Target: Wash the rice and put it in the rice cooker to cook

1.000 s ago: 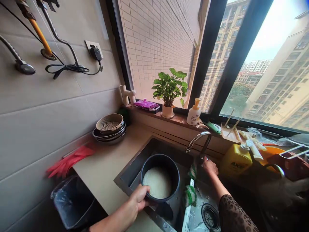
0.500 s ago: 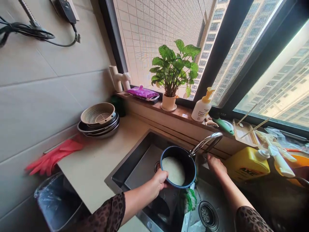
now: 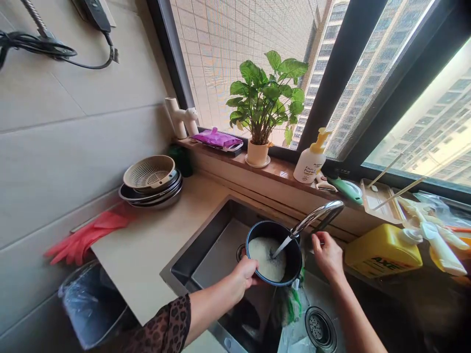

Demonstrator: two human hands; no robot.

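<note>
My left hand (image 3: pixel 246 272) is closed on the near-left rim of a dark blue pot (image 3: pixel 293 262), held over the sink (image 3: pixel 206 252). Inside the pot lies a pale, whitish layer that looks like rice (image 3: pixel 263 250). A stream of water (image 3: pixel 281 247) runs into it from the curved chrome faucet (image 3: pixel 320 211). To the right of the pot, my right hand (image 3: pixel 328 256) has its fingers curled at the faucet's handle, which is mostly hidden behind them. A green and white scrubbing cloth (image 3: pixel 289 306) hangs over the sink divider just below the pot.
A drain strainer (image 3: pixel 320 327) sits in the right basin. Beside my right forearm stands a yellow detergent jug (image 3: pixel 382 252). The sill holds a potted plant (image 3: pixel 257 152) and a pump bottle (image 3: pixel 309 164). Stacked bowls and a colander (image 3: pixel 150 172), red gloves (image 3: pixel 90 238) and a bin (image 3: pixel 91 304) are left.
Water now streams from the faucet into the pot, stirring the surface of its contents. My right hand has turned, fingers drawn in beside the faucet. The pot stays nearly in place.
</note>
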